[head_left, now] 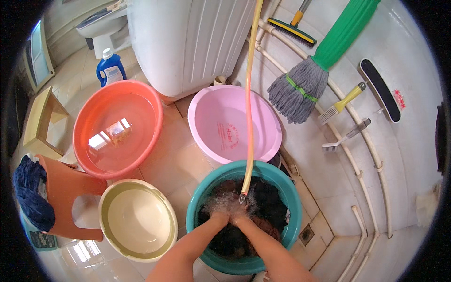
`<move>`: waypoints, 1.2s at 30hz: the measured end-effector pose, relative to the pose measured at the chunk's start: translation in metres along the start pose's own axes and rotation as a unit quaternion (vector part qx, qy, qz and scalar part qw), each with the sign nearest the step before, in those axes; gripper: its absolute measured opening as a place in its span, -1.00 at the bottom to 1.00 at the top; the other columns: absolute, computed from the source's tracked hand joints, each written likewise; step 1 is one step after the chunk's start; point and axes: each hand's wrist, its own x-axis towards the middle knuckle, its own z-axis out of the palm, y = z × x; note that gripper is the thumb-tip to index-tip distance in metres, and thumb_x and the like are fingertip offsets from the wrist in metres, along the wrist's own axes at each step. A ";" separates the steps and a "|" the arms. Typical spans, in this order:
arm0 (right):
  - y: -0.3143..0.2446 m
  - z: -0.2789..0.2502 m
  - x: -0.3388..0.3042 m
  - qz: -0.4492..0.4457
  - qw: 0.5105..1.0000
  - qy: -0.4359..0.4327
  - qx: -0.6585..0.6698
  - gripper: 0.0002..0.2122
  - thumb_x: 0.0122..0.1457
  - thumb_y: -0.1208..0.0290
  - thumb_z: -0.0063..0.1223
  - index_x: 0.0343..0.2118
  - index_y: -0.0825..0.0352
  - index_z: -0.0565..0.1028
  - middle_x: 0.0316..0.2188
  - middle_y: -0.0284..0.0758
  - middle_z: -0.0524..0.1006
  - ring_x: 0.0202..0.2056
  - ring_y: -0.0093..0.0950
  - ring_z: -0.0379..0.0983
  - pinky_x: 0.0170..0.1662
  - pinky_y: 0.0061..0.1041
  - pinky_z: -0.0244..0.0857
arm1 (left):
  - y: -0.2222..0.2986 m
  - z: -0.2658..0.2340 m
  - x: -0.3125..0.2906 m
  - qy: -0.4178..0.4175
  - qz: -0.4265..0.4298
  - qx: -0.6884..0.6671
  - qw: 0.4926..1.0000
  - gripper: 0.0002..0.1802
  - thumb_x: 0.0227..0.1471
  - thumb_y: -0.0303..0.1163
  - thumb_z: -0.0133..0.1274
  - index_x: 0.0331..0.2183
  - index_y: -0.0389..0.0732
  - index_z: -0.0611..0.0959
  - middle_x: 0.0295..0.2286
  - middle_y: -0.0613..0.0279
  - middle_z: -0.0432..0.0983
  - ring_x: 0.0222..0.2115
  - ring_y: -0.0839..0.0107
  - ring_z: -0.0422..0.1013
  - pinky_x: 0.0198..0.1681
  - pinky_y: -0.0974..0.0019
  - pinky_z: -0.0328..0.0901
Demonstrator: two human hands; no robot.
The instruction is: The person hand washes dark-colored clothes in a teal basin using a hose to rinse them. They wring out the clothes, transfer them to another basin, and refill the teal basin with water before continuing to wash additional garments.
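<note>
Both my forearms reach into a teal basin (191, 207) that holds dark wet clothes (265, 199) in water. My left hand (220, 214) and my right hand (238, 214) are side by side near its middle, wrists close together. From above hangs a yellowish-pink hose (249, 117), its end just over my hands. Water pours from it and splashes around them. Splash and water hide my fingers, so I cannot see whether they grip any cloth. A brown patch of cloth lies beside my right forearm.
Around stand a pink basin (206, 117), an orange basin (117, 160) of water, a cream basin (141, 221), an orange stool (66, 202) with dark cloth, a blue bottle (112, 70) and a white washing machine (188, 42). A mop (300, 84) and brushes (345, 101) hang by wall pipes.
</note>
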 end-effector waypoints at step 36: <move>0.065 -0.220 -0.239 -0.119 0.696 0.263 0.657 -0.75 -0.17 0.65 0.05 -0.34 0.38 0.43 -0.47 -0.41 0.46 -0.37 -0.57 0.39 -0.23 -0.62 0.25 | 0.111 -0.323 -0.153 -0.097 0.256 -0.523 0.807 -0.64 -0.11 -0.60 0.04 -0.16 -0.31 0.48 -0.37 0.31 0.49 -0.34 0.61 0.38 -0.25 0.47 0.29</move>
